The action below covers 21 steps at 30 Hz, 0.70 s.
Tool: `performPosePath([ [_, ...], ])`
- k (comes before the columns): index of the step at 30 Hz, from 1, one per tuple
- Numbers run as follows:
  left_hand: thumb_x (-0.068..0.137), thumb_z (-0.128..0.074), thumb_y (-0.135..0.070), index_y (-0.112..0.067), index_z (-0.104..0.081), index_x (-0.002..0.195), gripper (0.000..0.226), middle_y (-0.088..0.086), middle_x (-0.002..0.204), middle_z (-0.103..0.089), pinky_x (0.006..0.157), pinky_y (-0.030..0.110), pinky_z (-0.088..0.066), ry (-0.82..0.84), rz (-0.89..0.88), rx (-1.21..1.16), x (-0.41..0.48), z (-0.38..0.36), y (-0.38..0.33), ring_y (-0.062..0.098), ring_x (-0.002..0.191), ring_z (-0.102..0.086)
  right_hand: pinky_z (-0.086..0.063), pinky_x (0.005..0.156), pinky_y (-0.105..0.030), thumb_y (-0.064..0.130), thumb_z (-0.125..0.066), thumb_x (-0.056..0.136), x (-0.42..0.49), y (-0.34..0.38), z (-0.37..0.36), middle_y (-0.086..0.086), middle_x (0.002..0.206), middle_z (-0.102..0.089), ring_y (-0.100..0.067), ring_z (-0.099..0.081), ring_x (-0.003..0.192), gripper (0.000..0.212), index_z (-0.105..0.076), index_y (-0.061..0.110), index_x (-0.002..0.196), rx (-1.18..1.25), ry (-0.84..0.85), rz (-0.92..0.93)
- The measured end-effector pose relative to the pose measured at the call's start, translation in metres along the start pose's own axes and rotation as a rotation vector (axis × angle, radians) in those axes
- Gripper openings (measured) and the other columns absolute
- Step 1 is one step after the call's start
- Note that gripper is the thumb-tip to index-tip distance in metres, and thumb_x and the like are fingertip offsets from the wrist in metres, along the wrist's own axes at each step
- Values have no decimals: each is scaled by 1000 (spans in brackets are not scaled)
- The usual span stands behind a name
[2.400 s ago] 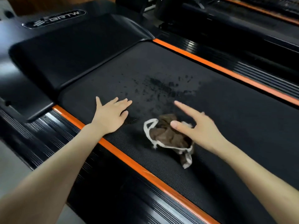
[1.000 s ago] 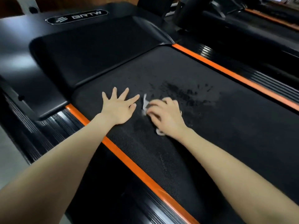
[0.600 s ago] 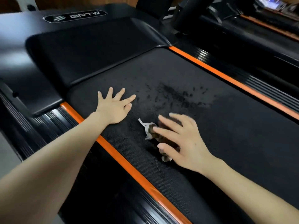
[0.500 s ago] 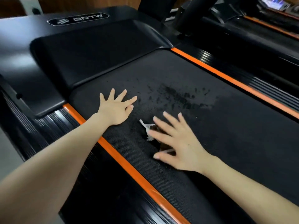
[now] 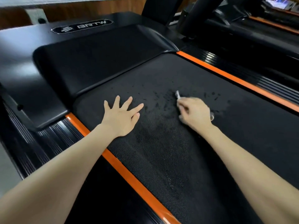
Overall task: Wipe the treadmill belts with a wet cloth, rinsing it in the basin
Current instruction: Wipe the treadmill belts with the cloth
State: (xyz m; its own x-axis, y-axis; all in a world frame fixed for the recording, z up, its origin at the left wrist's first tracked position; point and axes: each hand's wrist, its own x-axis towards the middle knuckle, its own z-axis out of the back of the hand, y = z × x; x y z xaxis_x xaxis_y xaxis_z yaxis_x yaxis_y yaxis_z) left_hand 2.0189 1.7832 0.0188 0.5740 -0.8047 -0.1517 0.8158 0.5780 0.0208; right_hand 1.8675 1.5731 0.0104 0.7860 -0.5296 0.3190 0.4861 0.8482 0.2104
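The right hand (image 5: 195,114) is now found farther up the belt (image 5: 178,159) than half a second ago, carried from the nearer, drier weave onto the patch of dark wet specks (image 5: 163,102). Its grip is changed as well: where the fingers were spread flat before, they are now curled and clamped on the cloth (image 5: 177,94), although the hand is blurred by motion. The cloth is almost wholly hidden beneath the palm. Only a white hem is seen poking out ahead of the fingertips, and another scrap shows at the wrist side.

The left hand (image 5: 120,116) is kept where it was, laid flat on the belt just inside the orange strip (image 5: 129,172), its grip apart and nothing held. It is judged to be used as a brace.

A forward wiping stroke is thus taken to be under way. The specks are not yet cleared, so this stretch of belt is judged unfinished. No basin is in view, and rinsing is presumably left for later.
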Motion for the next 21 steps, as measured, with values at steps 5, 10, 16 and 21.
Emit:
performPosePath([
  [5, 99, -7, -50, -50, 4, 146, 48, -4, 160, 4, 112, 63, -9, 2, 2, 45, 1, 3, -1, 37, 145, 3, -38, 106, -31, 17, -53, 84, -88, 34, 31, 5, 112, -68, -15, -56, 109, 26, -71, 15, 103, 216, 83, 602],
  [10, 97, -5, -52, -52, 5, 144, 48, -5, 160, 5, 112, 61, -13, 36, -3, 44, 2, 5, 0, 35, 145, 1, -54, 76, -40, 18, -61, 70, 12, -30, 12, 9, 105, -68, -19, -57, 98, 21, -61, 35, 82, -24, 145, 151],
  [16, 96, -6, -55, -51, 4, 145, 50, -3, 160, 4, 113, 61, -10, 61, 8, 56, 5, 15, -3, 36, 145, 1, -46, 82, -32, 20, -46, 87, -2, -31, 12, 10, 104, -69, -25, -59, 97, 21, -66, 25, 91, 62, -37, 27],
  [21, 96, -7, -54, -44, 0, 148, 53, 1, 160, 1, 114, 60, -5, -105, -122, 73, 31, 15, -40, 37, 145, 1, -35, 107, -25, 15, -50, 85, -93, -33, 39, 8, 120, -65, -14, -52, 114, 28, -71, 17, 104, 164, 28, 417],
])
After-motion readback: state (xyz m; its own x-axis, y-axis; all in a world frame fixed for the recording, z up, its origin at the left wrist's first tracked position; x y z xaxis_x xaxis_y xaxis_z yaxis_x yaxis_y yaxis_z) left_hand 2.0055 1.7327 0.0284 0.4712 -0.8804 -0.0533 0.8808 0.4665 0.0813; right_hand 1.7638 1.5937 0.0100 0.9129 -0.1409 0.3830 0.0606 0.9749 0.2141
